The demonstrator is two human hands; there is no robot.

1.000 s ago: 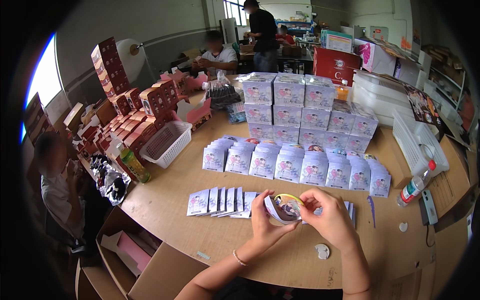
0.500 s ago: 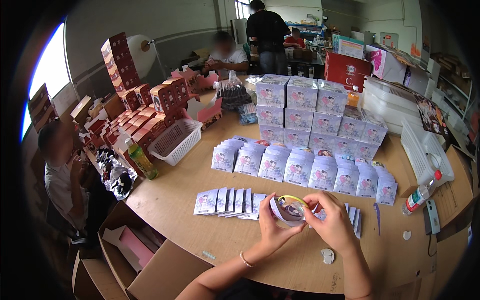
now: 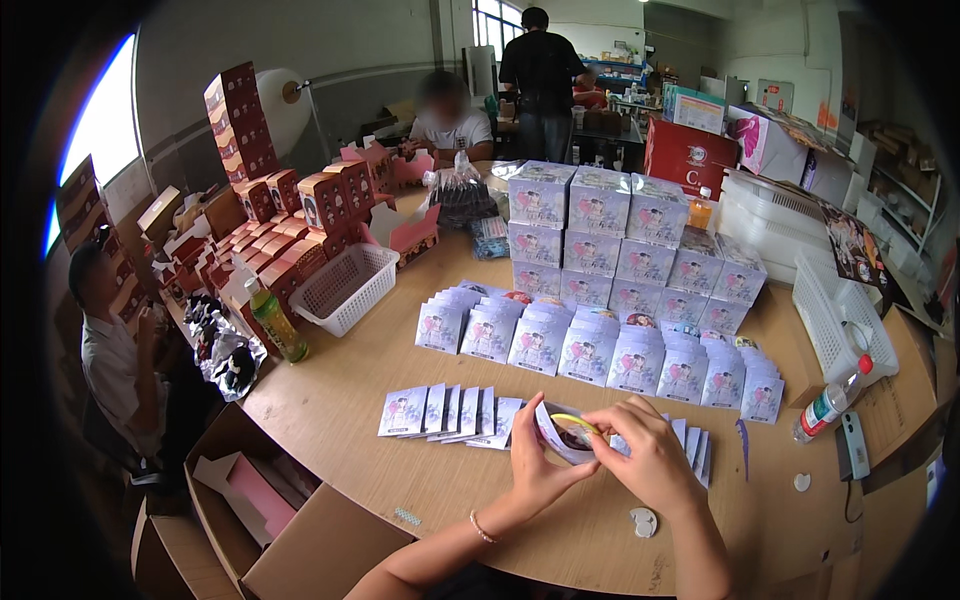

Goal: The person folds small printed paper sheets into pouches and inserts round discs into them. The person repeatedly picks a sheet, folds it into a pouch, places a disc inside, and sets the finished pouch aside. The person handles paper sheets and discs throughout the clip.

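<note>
My left hand (image 3: 536,468) holds a pale purple paper packet (image 3: 548,430) by its side, its mouth bowed apart. A round, badge-like disc with a yellow rim (image 3: 576,420) sits partly inside that mouth. My right hand (image 3: 648,452) pinches the disc's edge at the packet's right side. Left of my hands, a fanned row of matching packets (image 3: 405,412) lies flat on the table. More packets (image 3: 690,440) lie beyond my right hand, partly covered by it. Farther back, several overlapping stacks of packets (image 3: 535,348) form a long row, some with round discs showing at their tops.
Purple boxes (image 3: 595,208) are piled behind the packets. A white basket (image 3: 345,290) and a green bottle (image 3: 275,322) stand left; a red-capped bottle (image 3: 832,400) and phone (image 3: 852,447) lie right. Small white pieces (image 3: 643,521) rest near my right forearm. Other people sit and stand around.
The yellow-rimmed disc sits lower in the packet, with less of it showing. My right fingers have moved down along with it. The whole view has shifted slightly.
</note>
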